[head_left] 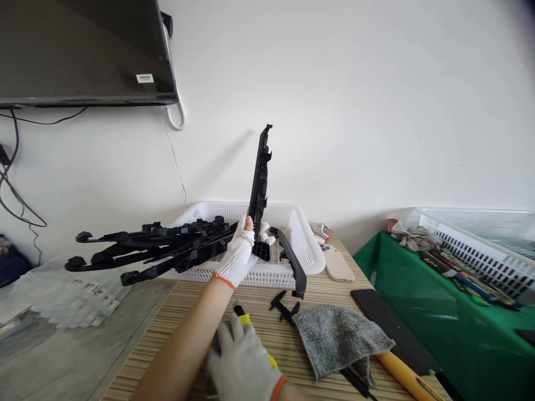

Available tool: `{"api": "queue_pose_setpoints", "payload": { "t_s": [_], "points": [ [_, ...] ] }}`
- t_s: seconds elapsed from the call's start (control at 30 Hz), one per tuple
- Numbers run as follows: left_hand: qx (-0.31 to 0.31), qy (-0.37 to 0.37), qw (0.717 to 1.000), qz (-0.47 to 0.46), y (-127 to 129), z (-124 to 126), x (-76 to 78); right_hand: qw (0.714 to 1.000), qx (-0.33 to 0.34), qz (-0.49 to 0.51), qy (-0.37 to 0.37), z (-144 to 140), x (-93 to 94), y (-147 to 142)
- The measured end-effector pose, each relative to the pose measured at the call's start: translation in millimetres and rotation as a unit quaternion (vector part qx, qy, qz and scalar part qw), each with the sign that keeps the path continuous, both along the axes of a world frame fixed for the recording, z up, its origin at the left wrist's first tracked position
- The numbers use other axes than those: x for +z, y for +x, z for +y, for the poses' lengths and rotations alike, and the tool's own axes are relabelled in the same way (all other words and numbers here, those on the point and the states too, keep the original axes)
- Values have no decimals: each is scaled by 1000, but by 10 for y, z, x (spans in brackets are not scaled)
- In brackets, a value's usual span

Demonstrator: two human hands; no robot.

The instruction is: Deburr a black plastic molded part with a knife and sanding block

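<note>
left hand [239, 257] grips 1 black strip [259, 186] | right hand [244, 365] closed on 1 yellow knife [246, 322], probably | 2 baskets [307, 248]

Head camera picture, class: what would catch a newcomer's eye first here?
A long black plastic part stands upright mid-frame, gripped by the gloved left hand before a white basket. More black parts jut leftward over the basket's rim. Lower down, the gloved right hand rests on a yellow cutter, beside a grey cloth.
</note>
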State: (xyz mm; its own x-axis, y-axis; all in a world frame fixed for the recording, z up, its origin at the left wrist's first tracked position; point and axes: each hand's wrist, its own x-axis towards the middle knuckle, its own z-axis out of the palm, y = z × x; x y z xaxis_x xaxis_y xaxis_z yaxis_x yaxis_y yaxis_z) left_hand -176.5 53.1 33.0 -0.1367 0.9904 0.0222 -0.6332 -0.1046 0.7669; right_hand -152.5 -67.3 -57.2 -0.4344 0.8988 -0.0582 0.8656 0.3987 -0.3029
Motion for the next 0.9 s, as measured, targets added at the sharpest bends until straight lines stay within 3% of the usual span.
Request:
{"api": "queue_pose_setpoints", "payload": {
  "t_s": [0.1, 0.17, 0.33, 0.43, 0.53, 0.6, 0.67, 0.73, 0.8, 0.9],
  "points": [
    [2, 2, 1000, 3, 5, -12, 5, 998, 46, 34, 29, -62, -442, -303],
    [4, 2, 1000, 9, 4, -9, -3, 998, 45, 24, 33, -68, -583, -419],
    [12, -5, 1000, 7, -10, 16, -36, 1000, 0, 4, 2, -77, -511, -287],
    [3, 5, 1000, 5, -11, 15, -37, 1000, 1, -19, -18, -84, -296, 21],
    [1, -1, 1000, -1, -16, 15, -37, 996, 84, -12, -24, -92, 154, 420],
    [2, -12, 1000, -5, -28, 25, -49, 989, 132, 48, -38, -92, 569, 706],
    [-5, -16, 1000, -3, -44, 41, -71, 977, 135, 153, -57, -57, 969, 969],
    [-12, -8, 1000, 5, -58, 57, -97, 941, 119, 285, -135, 56, 1236, 1181],
    [-20, 8, 1000, 7, -65, 66, -117, 888, 107, 416, -161, 262, 1311, 1328],
    [-27, 30, 999, 2, -63, 61, -129, 834, 22, 543, -93, 659, 1150, 1436]
  ]
}}
